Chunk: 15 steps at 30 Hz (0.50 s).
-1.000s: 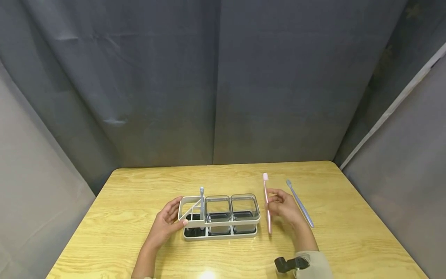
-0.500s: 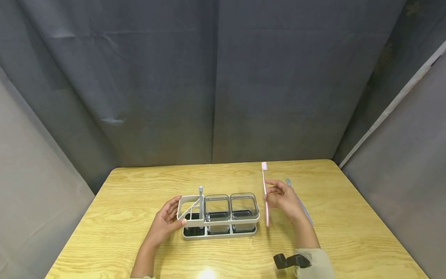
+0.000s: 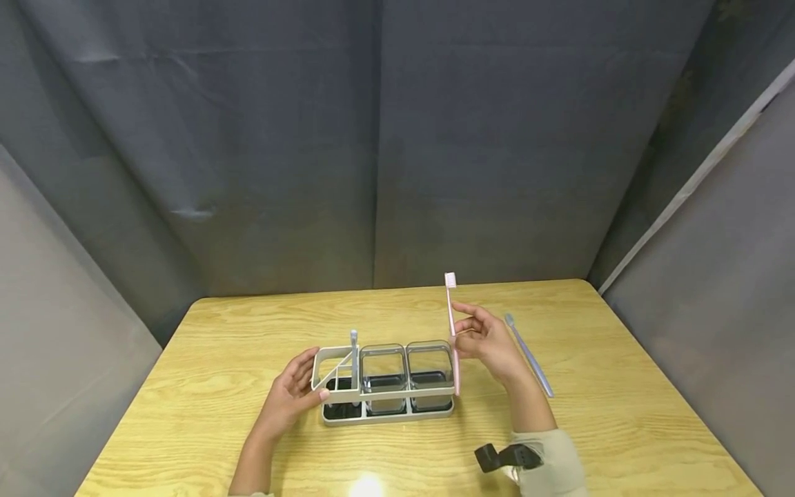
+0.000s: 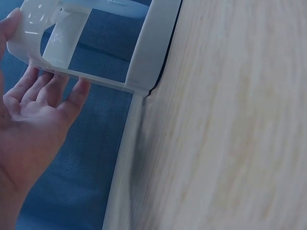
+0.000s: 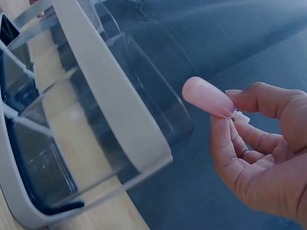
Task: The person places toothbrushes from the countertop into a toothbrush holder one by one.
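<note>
Slim pink plastic toothbrush is pinched by right hand; oblong off-white plastic rack is gripped by left hand.

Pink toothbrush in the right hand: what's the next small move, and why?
Probably move the pink toothbrush left, toward the divided end of the rack: the right hand pinches it near the rack's other end, the left hand holds the rack, and a gray-blue toothbrush stands in that divided part.

One toothbrush is pink, the rack off-white, the table yellow with wood-grain streaks.
</note>
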Available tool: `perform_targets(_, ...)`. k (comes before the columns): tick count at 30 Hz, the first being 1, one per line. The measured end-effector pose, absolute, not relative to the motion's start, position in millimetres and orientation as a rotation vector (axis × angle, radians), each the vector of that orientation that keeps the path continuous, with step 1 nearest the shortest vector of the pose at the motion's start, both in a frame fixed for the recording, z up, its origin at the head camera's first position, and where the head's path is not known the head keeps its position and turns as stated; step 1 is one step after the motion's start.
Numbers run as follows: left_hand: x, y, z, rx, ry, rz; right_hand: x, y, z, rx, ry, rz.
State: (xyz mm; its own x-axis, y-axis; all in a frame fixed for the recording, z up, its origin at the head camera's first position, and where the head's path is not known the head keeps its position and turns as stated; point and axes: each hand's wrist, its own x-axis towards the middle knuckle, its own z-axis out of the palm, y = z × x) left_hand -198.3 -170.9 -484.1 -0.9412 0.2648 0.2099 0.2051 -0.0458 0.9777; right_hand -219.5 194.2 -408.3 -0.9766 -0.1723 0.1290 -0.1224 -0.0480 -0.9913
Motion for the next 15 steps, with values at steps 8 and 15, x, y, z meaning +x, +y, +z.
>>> perform_targets(8, -198, -170, -485, 0.548, 2.092, 2.205, -220, 184, -403, -0.357, 2.129, -2.226)
perform_targets(15, -198, -168, -487, 0.542, 2.079, 2.208, -219, 173, -402, -0.386, 2.127, -2.191)
